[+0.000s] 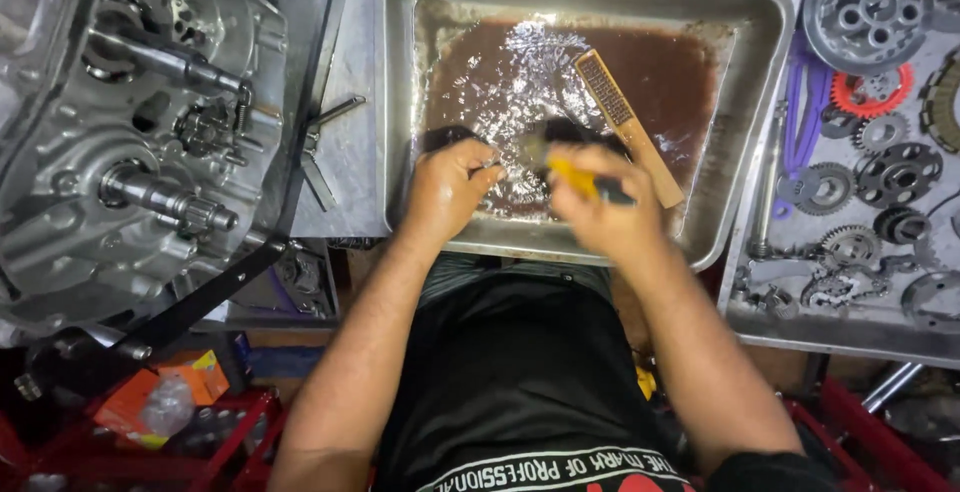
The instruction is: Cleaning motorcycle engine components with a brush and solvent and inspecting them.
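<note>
We work over the near edge of the metal tray, which holds a shallow pool of dirty brown liquid. Our left hand is curled around a small dark part we cannot make out, and our right hand grips a yellow-handled brush, blurred against it. A wooden wire brush lies in the tray's middle. Cleaned gears sit on the right-hand tray; the engine case waits left.
</note>
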